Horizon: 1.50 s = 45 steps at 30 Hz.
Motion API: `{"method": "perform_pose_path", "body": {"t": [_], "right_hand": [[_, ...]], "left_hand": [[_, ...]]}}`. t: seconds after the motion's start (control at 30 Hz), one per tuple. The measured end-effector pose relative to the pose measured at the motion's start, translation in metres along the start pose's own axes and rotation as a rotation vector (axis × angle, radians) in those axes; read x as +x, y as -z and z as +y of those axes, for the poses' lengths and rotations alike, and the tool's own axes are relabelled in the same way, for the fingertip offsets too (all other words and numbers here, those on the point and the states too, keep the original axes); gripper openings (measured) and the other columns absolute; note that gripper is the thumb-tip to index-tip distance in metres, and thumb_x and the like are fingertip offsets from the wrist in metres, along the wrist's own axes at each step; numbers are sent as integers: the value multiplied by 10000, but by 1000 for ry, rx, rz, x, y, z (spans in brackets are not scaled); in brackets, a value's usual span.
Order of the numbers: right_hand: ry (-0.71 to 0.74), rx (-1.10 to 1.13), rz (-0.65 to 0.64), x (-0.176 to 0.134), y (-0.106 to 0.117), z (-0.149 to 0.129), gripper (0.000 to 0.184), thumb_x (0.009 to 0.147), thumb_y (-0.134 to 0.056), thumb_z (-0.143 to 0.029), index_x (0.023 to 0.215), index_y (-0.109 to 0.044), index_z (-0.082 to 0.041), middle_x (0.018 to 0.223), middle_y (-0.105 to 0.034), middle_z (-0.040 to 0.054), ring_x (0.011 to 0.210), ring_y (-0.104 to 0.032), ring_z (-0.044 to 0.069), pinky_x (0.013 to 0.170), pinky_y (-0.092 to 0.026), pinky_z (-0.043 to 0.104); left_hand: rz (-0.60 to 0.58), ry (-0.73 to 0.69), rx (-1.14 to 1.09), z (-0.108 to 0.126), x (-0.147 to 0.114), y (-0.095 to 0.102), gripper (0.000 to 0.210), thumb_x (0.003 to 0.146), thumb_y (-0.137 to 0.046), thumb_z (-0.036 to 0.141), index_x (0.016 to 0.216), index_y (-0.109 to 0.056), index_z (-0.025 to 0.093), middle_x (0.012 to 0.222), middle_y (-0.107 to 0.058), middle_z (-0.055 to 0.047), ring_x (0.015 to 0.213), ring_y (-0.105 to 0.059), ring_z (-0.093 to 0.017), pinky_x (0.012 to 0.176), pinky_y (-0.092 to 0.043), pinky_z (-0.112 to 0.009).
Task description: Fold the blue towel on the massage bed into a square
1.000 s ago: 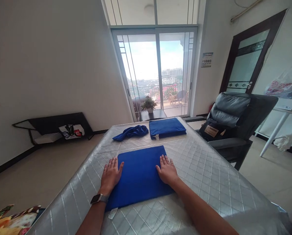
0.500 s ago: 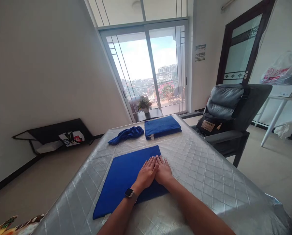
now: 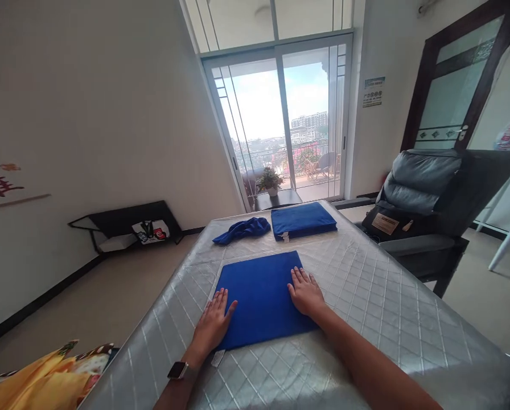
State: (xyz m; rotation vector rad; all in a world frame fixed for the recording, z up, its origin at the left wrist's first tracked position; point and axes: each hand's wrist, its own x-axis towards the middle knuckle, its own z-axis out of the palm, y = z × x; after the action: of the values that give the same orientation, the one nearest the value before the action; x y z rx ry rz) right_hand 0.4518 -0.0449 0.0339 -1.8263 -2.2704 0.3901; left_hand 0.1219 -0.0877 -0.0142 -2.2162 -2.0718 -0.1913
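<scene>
Right hand (image 3: 307, 293), blue cloth (image 3: 261, 299) partly beneath

There is one left hand (image 3: 212, 323) and one right hand (image 3: 307, 291), two in all, plus one smartwatch (image 3: 177, 370). One near folded blue cloth (image 3: 261, 302), one far folded blue cloth (image 3: 304, 219) and one bunched blue cloth (image 3: 244, 229) make three. There are two white tags (image 3: 218, 358), one potted plant (image 3: 271, 181) and one padded armchair (image 3: 426, 185).

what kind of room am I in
Most likely a room in a home, possibly a bedroom or living room. A glass sliding door looks onto a balcony, a dark padded armchair stands at the right, and the nearest blue cloth lies on a quilted, silvery surface, perhaps a mattress.
</scene>
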Motion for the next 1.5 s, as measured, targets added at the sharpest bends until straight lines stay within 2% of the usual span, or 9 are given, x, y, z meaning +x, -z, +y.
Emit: {"method": "perform_pose_path", "body": {"t": [0.33, 0.6, 0.77, 0.87, 1.03, 1.13, 1.2, 1.27, 1.5], "right_hand": [[102, -168, 171, -21, 6, -8, 611, 1014, -243, -321, 1558, -319, -52, 1643, -243, 124, 1539, -132, 230, 1243, -33, 438], [18, -78, -13, -68, -3, -8, 682, 1028, -191, -449, 1588, -218, -62, 1663, -142, 94, 1541, -107, 206, 1247, -108, 389], [13, -42, 0, -68, -4, -8, 675, 1028, -196, -438, 1591, -215, -66, 1664, -132, 91, 1543, -89, 201, 1251, -81, 397], [26, -25, 11, -68, -5, -9, 673, 1028, -202, -431, 1589, -218, -59, 1661, -141, 98, 1543, -94, 210, 1252, -79, 405], [41, -29, 2, -68, -5, -5, 649, 1026, -228, -390, 1587, -233, -63, 1662, -139, 109, 1542, -93, 228, 1249, -96, 422], [90, -42, -18, -69, -5, -2, 616, 1023, -228, -339, 1587, -254, -93, 1665, -140, 91, 1543, -75, 222, 1248, -89, 422], [96, -38, -9, -69, -4, -1, 620, 1028, -223, -366, 1587, -254, -99, 1663, -153, 93, 1542, -90, 227, 1248, -87, 434], [77, -29, 10, -70, -3, -2, 638, 1032, -221, -402, 1588, -246, -92, 1658, -160, 103, 1541, -108, 234, 1246, -89, 448], [54, -33, 4, -70, -2, -6, 638, 1033, -222, -393, 1589, -224, -78, 1658, -142, 94, 1542, -108, 224, 1245, -76, 453]], "left_hand": [[29, 13, -40, 14, -1, 13, 818, 1008, -127, 627, 1550, -306, 42, 1617, -299, -182, 1503, -286, -273, 1222, -251, -457], [68, -81, 24, 5, -2, 1, 669, 1030, -186, 512, 1533, -390, 121, 1600, -354, -158, 1489, -318, -296, 1216, -259, -501], [109, 10, 10, 13, -5, 12, 746, 1021, -158, 572, 1538, -350, 70, 1585, -375, -188, 1489, -318, -292, 1226, -235, -513], [81, -68, -75, 52, -10, 26, 750, 1028, -146, 578, 1556, -299, 68, 1622, -306, -161, 1514, -254, -257, 1240, -233, -475], [-49, -445, -213, 160, -19, 35, 682, 1042, -157, 542, 1584, -246, 137, 1649, -248, -105, 1530, -196, -219, 1248, -237, -441], [-64, -489, -240, 195, -21, 33, 684, 1042, -148, 534, 1597, -176, 135, 1656, -210, -104, 1534, -174, -210, 1250, -230, -429], [-74, -468, -224, 192, -23, 30, 678, 1043, -149, 536, 1599, -163, 149, 1655, -208, -95, 1534, -176, -212, 1249, -228, -437], [-78, -436, -184, 172, -28, 28, 668, 1041, -169, 547, 1597, -177, 179, 1653, -208, -80, 1532, -184, -225, 1249, -223, -463], [-141, -73, -57, 63, -59, 25, 765, 1007, -166, 632, 1592, -174, 140, 1658, -149, -70, 1540, -136, -263, 1249, -175, -506]]}}
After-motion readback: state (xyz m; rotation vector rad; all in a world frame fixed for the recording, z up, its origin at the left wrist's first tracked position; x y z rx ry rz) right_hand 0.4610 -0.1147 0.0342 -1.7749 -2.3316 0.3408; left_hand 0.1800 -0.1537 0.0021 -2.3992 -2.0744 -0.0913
